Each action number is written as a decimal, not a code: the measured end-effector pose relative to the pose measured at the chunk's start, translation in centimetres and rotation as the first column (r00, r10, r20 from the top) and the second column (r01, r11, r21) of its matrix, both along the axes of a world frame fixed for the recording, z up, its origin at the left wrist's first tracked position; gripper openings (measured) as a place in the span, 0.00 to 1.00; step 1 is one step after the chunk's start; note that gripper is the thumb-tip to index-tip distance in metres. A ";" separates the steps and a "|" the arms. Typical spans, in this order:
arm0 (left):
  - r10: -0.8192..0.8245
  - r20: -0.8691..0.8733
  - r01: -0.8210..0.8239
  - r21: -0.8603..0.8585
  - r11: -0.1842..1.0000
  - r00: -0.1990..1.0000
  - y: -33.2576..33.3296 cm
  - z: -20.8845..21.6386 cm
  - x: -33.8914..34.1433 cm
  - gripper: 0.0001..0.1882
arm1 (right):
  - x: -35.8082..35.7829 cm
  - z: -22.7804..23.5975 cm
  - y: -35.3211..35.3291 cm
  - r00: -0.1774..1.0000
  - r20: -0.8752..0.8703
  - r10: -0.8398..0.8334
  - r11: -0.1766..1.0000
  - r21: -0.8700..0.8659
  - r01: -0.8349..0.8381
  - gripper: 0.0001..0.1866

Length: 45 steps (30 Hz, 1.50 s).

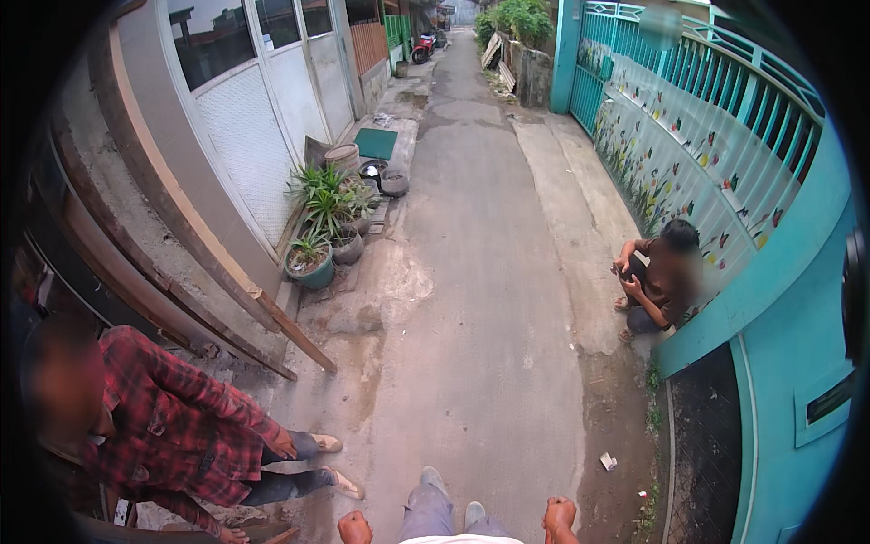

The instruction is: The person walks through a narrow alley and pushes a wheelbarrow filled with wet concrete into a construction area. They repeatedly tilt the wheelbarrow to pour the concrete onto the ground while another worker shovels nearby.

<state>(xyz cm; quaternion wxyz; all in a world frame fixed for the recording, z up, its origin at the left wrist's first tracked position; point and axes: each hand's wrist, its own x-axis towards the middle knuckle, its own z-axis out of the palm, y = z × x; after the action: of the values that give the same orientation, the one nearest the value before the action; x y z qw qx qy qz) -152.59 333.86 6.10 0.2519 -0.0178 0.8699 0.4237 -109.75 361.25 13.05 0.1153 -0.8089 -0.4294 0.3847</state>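
Near the lower edge, my left hand is curled into a fist beside my grey-trousered legs, with nothing visible in it. My right hand is also closed in a fist, on the other side of my legs, and no object shows in it. Neither hand touches anything around it. Below me my grey shoes are on the paved lane, one foot ahead of the other. The lane runs straight away between a building and a gate.
A person in a red plaid shirt sits at the left, legs stretched toward the lane. Potted plants and leaning wooden planks line that side. Another person squats by the turquoise gate. A red motorbike stands far off.
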 end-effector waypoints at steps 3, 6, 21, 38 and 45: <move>-0.018 -0.012 0.018 -0.015 1.000 1.000 4.8 0.1 -1.2 0.18 | 0.6 -4.8 3.5 0.974 0.152 0.169 0.982 0.059 -0.180 0.17; -0.076 -0.083 0.061 -0.172 0.983 0.994 9.5 1.4 -3.7 0.20 | -4.1 -2.6 9.3 0.997 0.050 0.055 0.996 -0.071 -0.052 0.16; -0.278 -0.161 0.210 -0.343 0.916 0.947 39.5 2.2 -9.9 0.20 | -7.3 -0.5 33.3 0.987 0.030 -0.159 0.986 -0.051 0.161 0.13; -0.381 -0.096 0.324 -0.363 0.874 0.920 76.4 9.3 -14.1 0.21 | -9.4 -4.9 65.0 0.983 -0.076 -0.169 0.978 -0.136 0.158 0.15; -0.318 -0.026 0.296 -0.304 0.906 0.948 84.4 12.9 -12.2 0.20 | -14.8 -2.9 87.0 0.998 -0.022 0.064 0.976 0.211 -0.058 0.14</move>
<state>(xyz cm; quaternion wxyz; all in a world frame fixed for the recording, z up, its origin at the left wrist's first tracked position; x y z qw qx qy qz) -164.75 418.28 19.00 0.2773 0.0978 0.9241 0.2441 -124.58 448.28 10.16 0.1945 -0.7730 -0.4907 0.3519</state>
